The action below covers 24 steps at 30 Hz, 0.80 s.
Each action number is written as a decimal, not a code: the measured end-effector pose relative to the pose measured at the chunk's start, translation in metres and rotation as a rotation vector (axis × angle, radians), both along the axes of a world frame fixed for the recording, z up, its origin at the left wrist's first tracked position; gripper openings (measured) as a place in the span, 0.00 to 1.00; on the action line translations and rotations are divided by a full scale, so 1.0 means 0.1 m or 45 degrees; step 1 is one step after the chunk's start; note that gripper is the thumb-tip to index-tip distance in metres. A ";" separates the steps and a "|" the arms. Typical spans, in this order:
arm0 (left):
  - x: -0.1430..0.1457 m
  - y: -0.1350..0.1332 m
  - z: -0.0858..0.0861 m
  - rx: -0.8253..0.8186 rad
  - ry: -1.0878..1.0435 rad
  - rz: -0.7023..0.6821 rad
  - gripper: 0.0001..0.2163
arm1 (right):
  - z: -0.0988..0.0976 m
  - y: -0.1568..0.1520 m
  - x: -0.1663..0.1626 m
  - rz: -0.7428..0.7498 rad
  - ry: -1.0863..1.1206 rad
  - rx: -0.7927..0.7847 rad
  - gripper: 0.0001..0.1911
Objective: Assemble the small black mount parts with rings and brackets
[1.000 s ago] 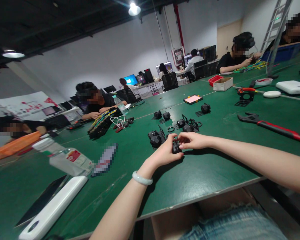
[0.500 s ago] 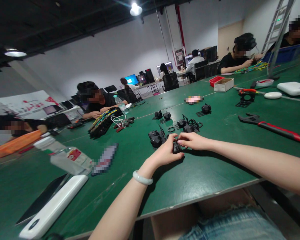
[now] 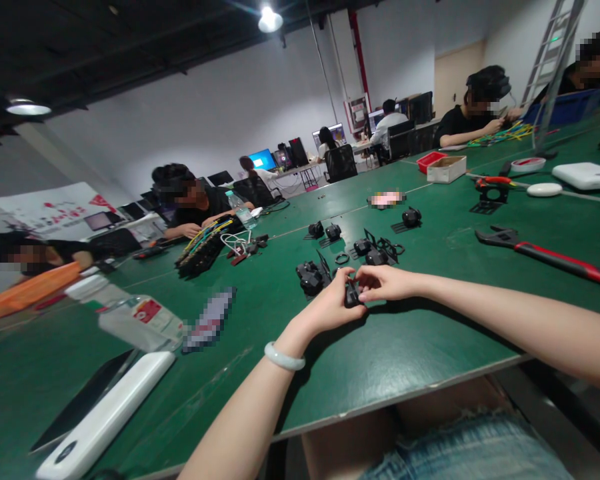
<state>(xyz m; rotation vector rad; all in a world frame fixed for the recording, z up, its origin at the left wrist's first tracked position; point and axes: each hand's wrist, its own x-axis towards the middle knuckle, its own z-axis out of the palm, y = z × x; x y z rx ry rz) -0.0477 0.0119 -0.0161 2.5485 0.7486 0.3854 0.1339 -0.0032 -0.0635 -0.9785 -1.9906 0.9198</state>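
My left hand point(image 3: 333, 301), with a pale bangle point(image 3: 284, 357) on its wrist, is closed around a small black part point(image 3: 351, 295) just above the green table point(image 3: 410, 353). From the other side, my right hand point(image 3: 384, 283) pinches at the same part with thumb and bent fingers. The part's exact kind is too small and too covered to tell. Left of my hands lies a cluster of black parts point(image 3: 310, 277). Beyond them are more black parts with slotted plates point(image 3: 375, 252) and a black ring point(image 3: 341, 258).
An adjustable wrench point(image 3: 550, 257) with red-black handles lies at the right. On the left are a clear bottle point(image 3: 140, 323), a white elongated device point(image 3: 110, 413) and a dark flat panel point(image 3: 85, 400). Co-workers sit around the table's far sides. A white box point(image 3: 447, 169) stands farther back.
My right thumb and fingers have shifted slightly on the black part. My left hand keeps its hold, and the surrounding things stay in place.
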 end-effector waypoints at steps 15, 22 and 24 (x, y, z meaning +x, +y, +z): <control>0.00 -0.01 0.00 -0.004 0.002 0.010 0.29 | -0.02 0.00 0.02 0.028 0.017 -0.009 0.24; 0.01 -0.01 0.01 -0.031 -0.013 0.017 0.29 | -0.04 0.02 0.02 0.001 -0.004 -0.027 0.23; 0.01 -0.01 0.01 -0.039 -0.012 0.023 0.30 | -0.03 0.02 0.03 -0.010 -0.017 -0.016 0.21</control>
